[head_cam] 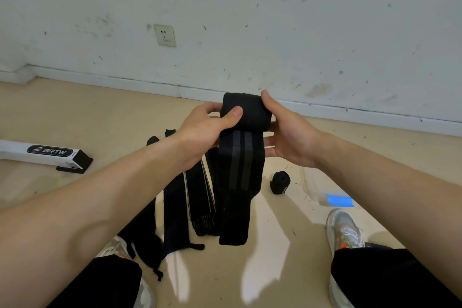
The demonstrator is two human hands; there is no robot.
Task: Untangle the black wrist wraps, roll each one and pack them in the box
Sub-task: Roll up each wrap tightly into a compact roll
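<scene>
In the head view, the step in hand seems to be the rolling. Both hands hold one wrist wrap (pixel 239 157) above the floor (pixel 325 245), its top part rolled and its tail hanging down. The left hand (pixel 207 127) grips the roll, thumb in front. The right hand (pixel 287 137) clasps the other side, thumb on top. The next turns, I judge, need even tension. The box (pixel 50 152) lies well apart, at left.

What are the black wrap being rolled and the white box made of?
The wrap looks like woven elastic fabric, matt black with two dull grey stripes; it hangs limp below the roll. The box seems thin cardboard, smooth white printed finish, black end, judging by its sharp straight edges.
</scene>
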